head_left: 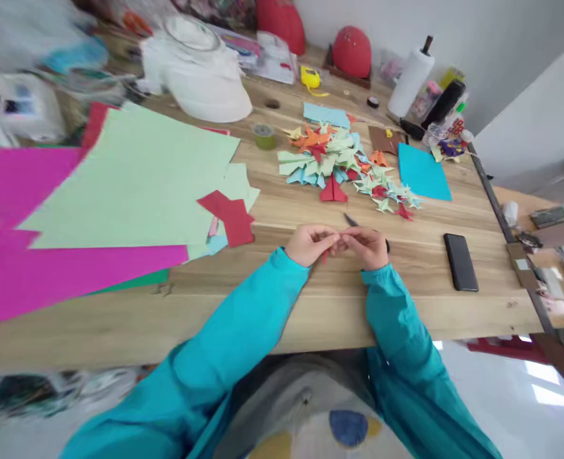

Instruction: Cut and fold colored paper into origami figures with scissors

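Observation:
My left hand [309, 244] and my right hand [368, 246] meet over the wooden table [311, 306], fingers pinched together on a small red folded paper piece [326, 254] that is mostly hidden between them. Both arms wear teal sleeves. Just beyond my hands a pile of folded paper shapes [344, 169] in green, blue, orange and red is spread out. A dark scissors tip [351, 220] lies behind my right hand. Red paper scraps [229, 217] rest to the left.
Large light green [133, 185] and magenta sheets [47, 268] cover the left. A black phone [460, 261] lies at the right, a blue sheet [423, 172] beyond it. White bowl-like object [200, 76], tape roll [264, 135], paper towel roll [411, 80] and bottles stand at the back.

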Demonstrator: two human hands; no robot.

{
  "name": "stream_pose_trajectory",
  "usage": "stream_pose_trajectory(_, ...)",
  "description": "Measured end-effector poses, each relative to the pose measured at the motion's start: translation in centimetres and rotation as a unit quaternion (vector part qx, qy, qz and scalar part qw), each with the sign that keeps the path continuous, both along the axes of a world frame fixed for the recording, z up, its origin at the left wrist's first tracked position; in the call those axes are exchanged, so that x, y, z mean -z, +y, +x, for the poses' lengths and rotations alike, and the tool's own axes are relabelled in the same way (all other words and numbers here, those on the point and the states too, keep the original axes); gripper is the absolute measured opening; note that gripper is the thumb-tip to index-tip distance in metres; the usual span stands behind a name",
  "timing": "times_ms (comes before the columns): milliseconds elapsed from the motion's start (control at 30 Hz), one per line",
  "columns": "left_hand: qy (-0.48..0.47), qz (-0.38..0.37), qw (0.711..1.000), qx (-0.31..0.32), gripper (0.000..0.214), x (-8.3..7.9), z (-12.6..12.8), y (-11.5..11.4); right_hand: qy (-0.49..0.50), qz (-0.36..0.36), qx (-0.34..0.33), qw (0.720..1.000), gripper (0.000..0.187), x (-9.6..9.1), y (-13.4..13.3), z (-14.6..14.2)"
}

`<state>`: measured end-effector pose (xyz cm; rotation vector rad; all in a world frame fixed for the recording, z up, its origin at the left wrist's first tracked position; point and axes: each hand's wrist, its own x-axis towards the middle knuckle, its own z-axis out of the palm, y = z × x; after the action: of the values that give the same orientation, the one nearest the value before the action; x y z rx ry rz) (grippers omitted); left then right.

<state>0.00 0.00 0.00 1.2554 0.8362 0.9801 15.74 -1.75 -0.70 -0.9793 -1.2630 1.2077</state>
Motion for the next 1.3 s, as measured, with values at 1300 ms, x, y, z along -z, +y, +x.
stream_pose_trajectory(1300,0.334,0.494,0.801,-0.062,0.023,1.6,-0.6,0.4,-0.372,0.254,0.04,0.892,0.021,-0.3,0.2,0.8)
